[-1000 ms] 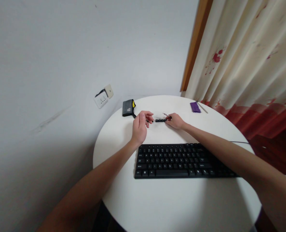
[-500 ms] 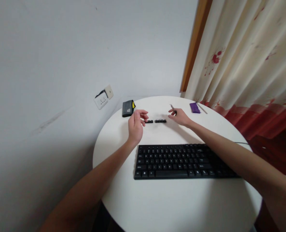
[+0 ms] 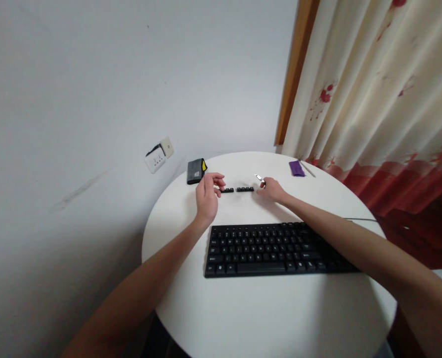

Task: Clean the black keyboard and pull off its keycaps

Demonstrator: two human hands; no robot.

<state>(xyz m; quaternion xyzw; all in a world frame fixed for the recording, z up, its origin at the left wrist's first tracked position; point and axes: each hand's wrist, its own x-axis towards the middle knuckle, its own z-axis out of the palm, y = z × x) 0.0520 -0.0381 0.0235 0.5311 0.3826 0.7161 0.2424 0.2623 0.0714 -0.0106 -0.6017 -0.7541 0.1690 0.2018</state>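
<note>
On the white round table (image 3: 273, 303) lie two short rows of black keycaps, a left row (image 3: 227, 190) and a right row (image 3: 245, 189). My left hand (image 3: 208, 195) rests on its edge at the end of the left row, fingers curved and apart, with nothing seen in them. Its fingertips hide part of that row. My right hand (image 3: 273, 190) is closed round a slim silver pen-like tool (image 3: 260, 178), whose thin tip points up and left. That hand is just right of the right row. Nearer me lies a black keyboard (image 3: 261, 248), its right end under my right forearm.
A grey pouch (image 3: 195, 171) with a yellow edge lies behind my left hand. At the far right are a purple cloth piece (image 3: 297, 168) and a thin stick (image 3: 308, 169). A cable (image 3: 362, 219) runs off the right edge. Wall and curtain (image 3: 340, 99) stand behind.
The view has shifted slightly. The tool in my right hand has tilted over, and that hand is a little closer to the right row of keycaps. My left hand stays beside the left row.
</note>
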